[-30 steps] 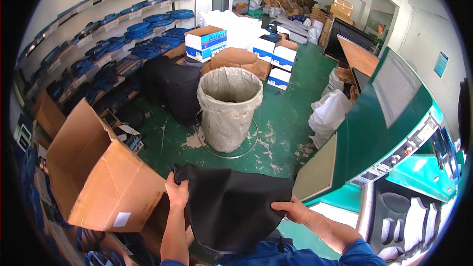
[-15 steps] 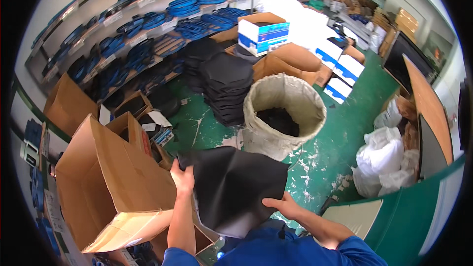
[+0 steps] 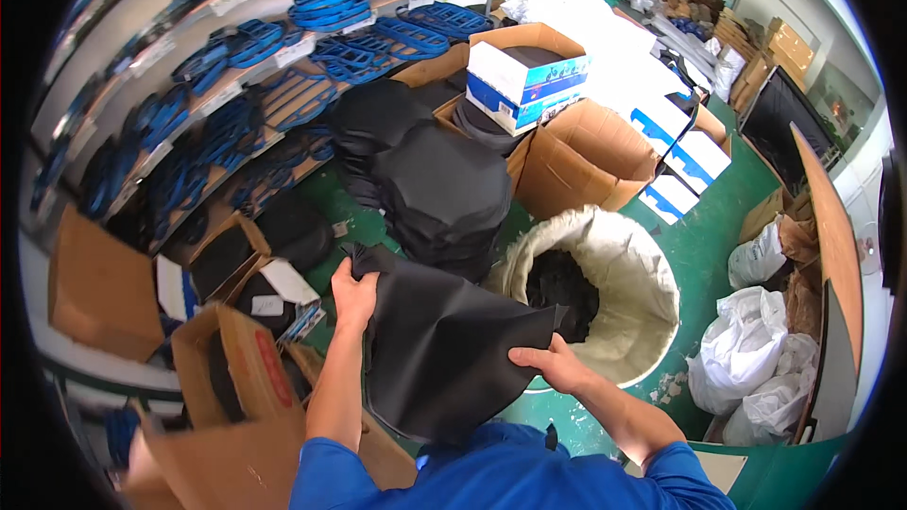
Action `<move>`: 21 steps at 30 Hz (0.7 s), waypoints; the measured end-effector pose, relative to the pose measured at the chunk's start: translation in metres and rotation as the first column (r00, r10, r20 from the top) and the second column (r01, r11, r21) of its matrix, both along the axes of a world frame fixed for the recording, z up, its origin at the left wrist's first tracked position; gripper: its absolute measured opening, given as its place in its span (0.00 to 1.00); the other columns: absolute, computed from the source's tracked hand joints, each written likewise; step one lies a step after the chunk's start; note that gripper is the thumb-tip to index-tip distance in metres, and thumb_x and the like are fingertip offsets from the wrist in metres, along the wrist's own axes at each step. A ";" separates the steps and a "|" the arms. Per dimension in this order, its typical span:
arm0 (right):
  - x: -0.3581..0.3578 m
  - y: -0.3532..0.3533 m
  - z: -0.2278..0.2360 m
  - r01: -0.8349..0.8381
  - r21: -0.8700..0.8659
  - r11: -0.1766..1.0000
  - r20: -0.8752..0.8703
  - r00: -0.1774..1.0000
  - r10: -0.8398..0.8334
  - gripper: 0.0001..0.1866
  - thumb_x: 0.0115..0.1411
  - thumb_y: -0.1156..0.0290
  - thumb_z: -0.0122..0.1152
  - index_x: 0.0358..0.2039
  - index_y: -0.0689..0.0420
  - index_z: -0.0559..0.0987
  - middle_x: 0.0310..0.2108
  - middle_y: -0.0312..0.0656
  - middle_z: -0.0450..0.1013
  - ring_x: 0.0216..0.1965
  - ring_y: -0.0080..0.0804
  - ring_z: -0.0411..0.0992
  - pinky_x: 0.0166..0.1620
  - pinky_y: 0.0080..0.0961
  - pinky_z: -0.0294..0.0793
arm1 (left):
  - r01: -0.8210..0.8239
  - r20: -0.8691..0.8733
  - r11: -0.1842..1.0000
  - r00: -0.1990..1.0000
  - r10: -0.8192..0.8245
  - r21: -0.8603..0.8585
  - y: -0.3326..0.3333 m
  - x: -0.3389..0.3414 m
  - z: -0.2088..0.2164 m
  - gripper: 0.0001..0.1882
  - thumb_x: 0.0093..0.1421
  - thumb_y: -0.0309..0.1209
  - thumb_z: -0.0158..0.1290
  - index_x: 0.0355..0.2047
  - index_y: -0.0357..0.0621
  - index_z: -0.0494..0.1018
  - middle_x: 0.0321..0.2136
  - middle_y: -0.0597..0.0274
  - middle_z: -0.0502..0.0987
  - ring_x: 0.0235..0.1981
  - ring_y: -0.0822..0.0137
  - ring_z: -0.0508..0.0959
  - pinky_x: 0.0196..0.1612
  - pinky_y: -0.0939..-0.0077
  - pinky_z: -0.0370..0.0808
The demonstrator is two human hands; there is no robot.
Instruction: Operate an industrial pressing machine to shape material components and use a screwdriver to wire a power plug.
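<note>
Between my hands hangs a large black sheet with a soft sheen, leather-like, creased along its middle. My left hand is closed on its upper left corner, where the edge bunches up. On the other side my right hand pinches the right edge, its thumb on top and its fingers hidden beneath. Just beyond the sheet stands a pile of similar black sheets. A round whitish bin with dark pieces inside is beyond my right hand.
Shelves with blue frames line the left wall. Cardboard boxes crowd my left side, and an open brown carton stands behind the bin. White plastic bags sit at the right beside leaning boards.
The view has moved forward, so the pile and the bin appear nearer. Both hands still hold the black sheet, and the large carton at the left has slid toward the lower edge.
</note>
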State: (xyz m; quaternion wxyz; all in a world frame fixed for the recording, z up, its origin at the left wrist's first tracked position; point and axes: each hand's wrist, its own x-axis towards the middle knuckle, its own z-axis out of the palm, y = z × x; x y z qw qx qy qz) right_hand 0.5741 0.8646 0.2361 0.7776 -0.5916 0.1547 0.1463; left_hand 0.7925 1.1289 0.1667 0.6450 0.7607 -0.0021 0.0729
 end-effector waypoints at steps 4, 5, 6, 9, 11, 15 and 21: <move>0.127 -0.032 -0.013 0.214 -0.008 0.977 -0.096 0.972 -0.213 0.16 0.58 0.66 0.63 0.45 0.60 0.78 0.36 0.36 0.78 0.33 0.24 0.75 0.33 0.21 0.72 | 0.094 0.087 0.994 0.991 -0.099 0.060 -0.055 0.149 -0.006 0.11 0.53 0.26 0.57 0.35 0.31 0.73 0.29 0.54 0.79 0.32 0.68 0.76 0.39 0.72 0.72; 0.160 -0.039 -0.014 0.246 -0.018 0.969 -0.080 0.966 -0.247 0.16 0.58 0.66 0.63 0.45 0.61 0.78 0.36 0.36 0.78 0.33 0.24 0.75 0.33 0.21 0.73 | 0.092 0.127 0.996 0.988 -0.091 -0.008 -0.062 0.187 -0.012 0.11 0.53 0.25 0.56 0.36 0.32 0.73 0.31 0.55 0.80 0.33 0.69 0.77 0.40 0.72 0.72; 0.191 -0.047 -0.017 0.278 -0.025 0.960 -0.063 0.958 -0.279 0.16 0.58 0.66 0.63 0.45 0.61 0.77 0.36 0.36 0.78 0.33 0.25 0.75 0.33 0.21 0.74 | 0.091 0.166 0.993 0.983 -0.078 -0.072 -0.070 0.221 -0.017 0.11 0.53 0.24 0.56 0.37 0.32 0.74 0.32 0.56 0.80 0.35 0.69 0.77 0.41 0.73 0.73; 0.276 -0.070 -0.030 0.340 0.070 0.938 -0.034 0.940 -0.339 0.14 0.59 0.71 0.61 0.45 0.62 0.77 0.38 0.40 0.77 0.36 0.28 0.77 0.36 0.26 0.77 | 0.125 0.175 0.971 0.981 -0.090 -0.203 -0.086 0.318 -0.036 0.14 0.56 0.20 0.53 0.43 0.35 0.73 0.40 0.63 0.79 0.40 0.71 0.76 0.46 0.77 0.71; 0.315 -0.096 -0.060 0.382 0.093 0.919 -0.071 0.924 -0.377 0.15 0.60 0.72 0.59 0.46 0.62 0.76 0.39 0.41 0.77 0.35 0.30 0.78 0.35 0.27 0.79 | 0.095 0.132 0.961 0.989 -0.062 -0.261 -0.099 0.372 -0.068 0.13 0.59 0.22 0.54 0.45 0.37 0.73 0.41 0.64 0.78 0.41 0.72 0.76 0.47 0.77 0.71; 0.375 -0.140 -0.166 0.484 0.171 0.858 -0.300 0.855 -0.423 0.18 0.59 0.69 0.60 0.49 0.61 0.72 0.40 0.41 0.76 0.37 0.31 0.77 0.39 0.31 0.80 | 0.007 -0.036 0.974 0.999 -0.016 -0.226 -0.124 0.455 -0.163 0.14 0.59 0.29 0.58 0.44 0.37 0.74 0.40 0.62 0.79 0.41 0.71 0.76 0.47 0.76 0.71; 0.407 -0.153 -0.349 0.528 -0.052 0.848 -0.553 0.692 -0.465 0.23 0.58 0.63 0.63 0.50 0.61 0.71 0.42 0.43 0.76 0.41 0.33 0.77 0.41 0.31 0.77 | -0.209 -0.270 0.952 0.925 0.266 0.222 -0.100 0.520 -0.328 0.31 0.55 0.37 0.58 0.55 0.30 0.66 0.54 0.46 0.71 0.54 0.54 0.71 0.56 0.66 0.66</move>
